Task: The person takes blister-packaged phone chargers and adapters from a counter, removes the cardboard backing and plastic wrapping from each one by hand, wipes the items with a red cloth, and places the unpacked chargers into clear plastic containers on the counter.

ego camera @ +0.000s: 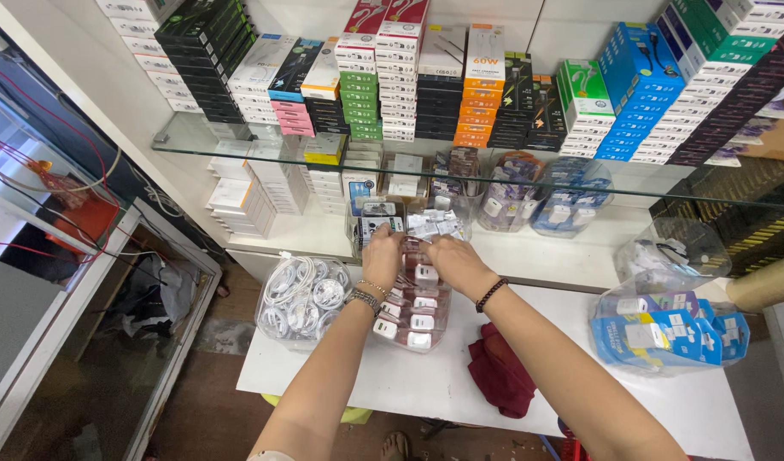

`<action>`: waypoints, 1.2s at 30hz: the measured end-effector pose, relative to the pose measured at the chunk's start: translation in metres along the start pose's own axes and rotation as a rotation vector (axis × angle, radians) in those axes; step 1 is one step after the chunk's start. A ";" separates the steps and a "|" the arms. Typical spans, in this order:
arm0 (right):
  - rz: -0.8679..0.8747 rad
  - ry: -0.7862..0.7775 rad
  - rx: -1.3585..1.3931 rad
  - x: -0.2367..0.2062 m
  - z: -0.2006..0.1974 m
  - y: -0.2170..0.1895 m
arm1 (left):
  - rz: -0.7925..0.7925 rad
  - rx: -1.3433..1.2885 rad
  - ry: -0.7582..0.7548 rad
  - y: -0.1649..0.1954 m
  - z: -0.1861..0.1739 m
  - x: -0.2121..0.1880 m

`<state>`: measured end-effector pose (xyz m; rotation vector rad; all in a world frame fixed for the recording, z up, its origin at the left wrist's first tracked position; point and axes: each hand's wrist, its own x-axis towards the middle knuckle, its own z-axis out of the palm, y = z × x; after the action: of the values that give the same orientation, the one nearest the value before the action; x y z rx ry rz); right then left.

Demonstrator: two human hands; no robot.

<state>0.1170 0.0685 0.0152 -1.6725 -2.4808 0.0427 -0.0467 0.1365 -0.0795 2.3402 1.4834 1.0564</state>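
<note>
While the clear bag of coiled white cables sits at lower left of centre on the counter, your left hand and right hand meet mid-frame over the clear bag of white chargers. Your fingers curl into its mouth; what they pinch I cannot tell. You seem mid-sorting; next, work one charger free without spilling the rest. A dark red cloth lies right.

one head view looks steeply down, close over the table
</note>
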 end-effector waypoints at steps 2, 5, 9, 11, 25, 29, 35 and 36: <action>-0.032 0.036 -0.019 0.005 -0.018 -0.001 | -0.042 0.010 -0.039 -0.004 0.000 0.000; -0.111 0.167 -0.007 0.009 -0.054 0.003 | -0.099 -0.042 -0.081 -0.012 -0.004 0.002; 0.026 0.142 0.030 -0.003 -0.093 0.006 | -0.111 0.012 -0.077 -0.015 -0.009 0.000; 0.127 0.147 0.118 -0.012 -0.102 0.005 | -0.089 0.035 -0.021 -0.010 -0.011 -0.002; 0.241 0.202 0.033 -0.003 -0.110 -0.010 | -0.043 0.086 -0.097 0.002 -0.017 -0.005; 0.212 0.190 0.007 0.003 -0.112 -0.013 | 0.014 0.068 -0.167 0.001 -0.017 -0.007; 0.210 0.180 0.046 0.010 -0.114 -0.012 | 0.070 0.120 -0.119 -0.001 -0.018 -0.007; 0.189 0.180 0.046 0.012 -0.113 -0.013 | 0.051 0.117 -0.149 -0.001 -0.018 -0.007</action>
<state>0.1166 0.0682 0.1298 -1.8009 -2.1718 -0.0279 -0.0608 0.1270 -0.0702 2.4878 1.4754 0.8064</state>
